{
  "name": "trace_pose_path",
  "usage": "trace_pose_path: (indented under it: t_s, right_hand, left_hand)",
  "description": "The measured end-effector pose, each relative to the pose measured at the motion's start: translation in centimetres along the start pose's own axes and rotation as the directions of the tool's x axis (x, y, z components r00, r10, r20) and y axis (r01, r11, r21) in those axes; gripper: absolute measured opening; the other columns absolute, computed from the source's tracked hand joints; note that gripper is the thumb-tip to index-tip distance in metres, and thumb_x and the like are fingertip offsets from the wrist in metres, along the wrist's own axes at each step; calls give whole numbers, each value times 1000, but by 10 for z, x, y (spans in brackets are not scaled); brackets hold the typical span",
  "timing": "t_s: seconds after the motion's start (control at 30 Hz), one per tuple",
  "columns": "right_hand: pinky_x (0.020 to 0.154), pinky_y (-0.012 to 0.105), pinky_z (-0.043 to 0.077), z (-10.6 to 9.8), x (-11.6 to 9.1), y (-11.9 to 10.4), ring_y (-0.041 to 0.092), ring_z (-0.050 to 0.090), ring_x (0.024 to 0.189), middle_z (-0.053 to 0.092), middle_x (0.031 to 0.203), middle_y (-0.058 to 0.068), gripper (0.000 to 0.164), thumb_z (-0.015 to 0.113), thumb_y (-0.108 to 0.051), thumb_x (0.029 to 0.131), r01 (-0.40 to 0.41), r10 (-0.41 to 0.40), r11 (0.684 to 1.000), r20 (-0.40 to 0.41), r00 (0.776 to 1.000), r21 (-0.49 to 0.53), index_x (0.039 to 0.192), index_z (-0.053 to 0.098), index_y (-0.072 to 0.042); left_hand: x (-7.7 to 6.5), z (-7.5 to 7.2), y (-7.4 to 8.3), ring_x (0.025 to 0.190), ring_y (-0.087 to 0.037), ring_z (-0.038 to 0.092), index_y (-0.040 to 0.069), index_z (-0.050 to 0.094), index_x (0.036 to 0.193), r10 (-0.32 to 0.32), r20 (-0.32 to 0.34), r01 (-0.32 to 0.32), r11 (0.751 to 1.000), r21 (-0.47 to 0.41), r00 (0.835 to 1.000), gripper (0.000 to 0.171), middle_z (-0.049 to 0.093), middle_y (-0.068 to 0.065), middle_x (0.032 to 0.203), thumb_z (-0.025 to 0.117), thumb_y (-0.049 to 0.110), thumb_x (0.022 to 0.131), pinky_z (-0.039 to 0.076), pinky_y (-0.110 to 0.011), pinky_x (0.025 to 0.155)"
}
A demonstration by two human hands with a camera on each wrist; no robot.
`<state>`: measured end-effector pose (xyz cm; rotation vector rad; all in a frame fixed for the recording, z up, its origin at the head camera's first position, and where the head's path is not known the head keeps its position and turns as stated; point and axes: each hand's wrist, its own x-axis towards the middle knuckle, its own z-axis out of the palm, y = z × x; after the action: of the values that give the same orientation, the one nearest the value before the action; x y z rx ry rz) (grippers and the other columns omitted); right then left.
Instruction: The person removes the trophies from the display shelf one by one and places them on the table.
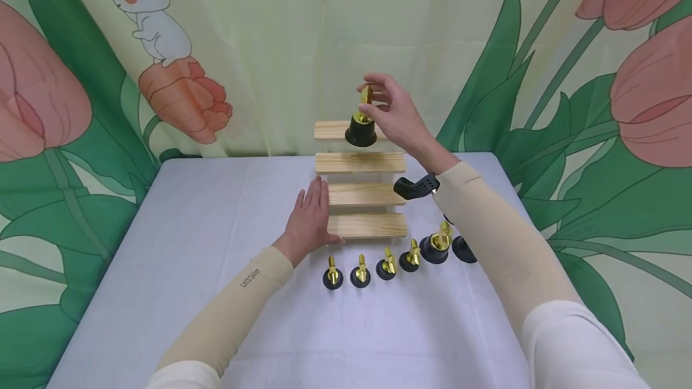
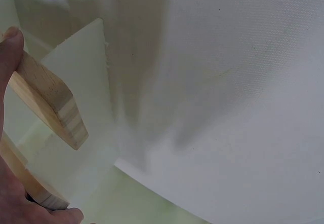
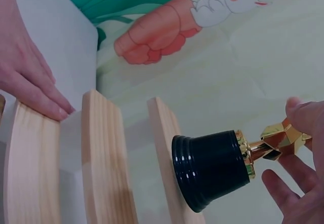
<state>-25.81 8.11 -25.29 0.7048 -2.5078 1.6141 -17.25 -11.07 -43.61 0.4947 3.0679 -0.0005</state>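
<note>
In the head view my right hand (image 1: 399,114) pinches a small trophy (image 1: 361,129) by its gold top, thumb on one side and fingers on the other. Its black, cup-shaped base overlaps the top slat of a stepped wooden rack (image 1: 359,164). Seen from the right wrist, the black base (image 3: 210,165) is right at the highest slat (image 3: 163,138). My left hand (image 1: 309,221) rests with straight fingers along the left ends of the lower slats. From the left wrist, fingers (image 2: 30,209) touch the end of one wooden slat (image 2: 50,97).
Several more gold-and-black trophies (image 1: 360,276) stand in a row in front of the rack, the larger ones (image 1: 434,249) to the right, partly hidden by my right arm. A white cloth covers the table (image 1: 232,197). Behind it hangs a printed curtain (image 1: 281,47).
</note>
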Motion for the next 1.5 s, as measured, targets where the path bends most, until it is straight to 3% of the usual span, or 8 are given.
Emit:
trace_pose_path:
  t_s: [0.23,0.53,0.87,1.5]
  right_hand:
    - [112,36,43,-12,-10,-1,24,52,130,57,140,14,49,59,-7,98,3,-3,1000,-16,1000,6,144,43,-5]
    - [112,36,43,-22,-7,31,21,55,127,60,138,9,52,65,-10,95,41,-39,998,-36,999,47,143,45,-10]
    - [110,35,44,-32,-23,42,18,55,126,62,136,7,50,64,-10,96,22,-19,998,-61,998,51,142,46,-13]
    - [109,33,46,-46,-45,51,24,55,126,61,136,11,52,66,-11,95,13,-11,1000,-94,995,16,143,46,-14]
  left_hand:
    - [0,-2,1,153,-37,14,-11,5,154,11,-7,-11,1000,12,1000,138,5,-31,163,76,71,69,21,-50,123]
    - [1,4,0,153,-37,14,-10,5,155,-4,-21,4,1000,-12,1000,139,6,-29,163,78,70,68,20,-50,124]
    - [1,3,0,153,-38,15,-11,6,154,1,-28,-2,1000,-18,1000,138,7,-30,163,79,68,68,20,-51,123]
    - [-1,3,-1,153,-39,15,-11,5,154,4,-25,-4,1000,-29,1000,138,7,-31,163,79,68,69,20,-51,123]
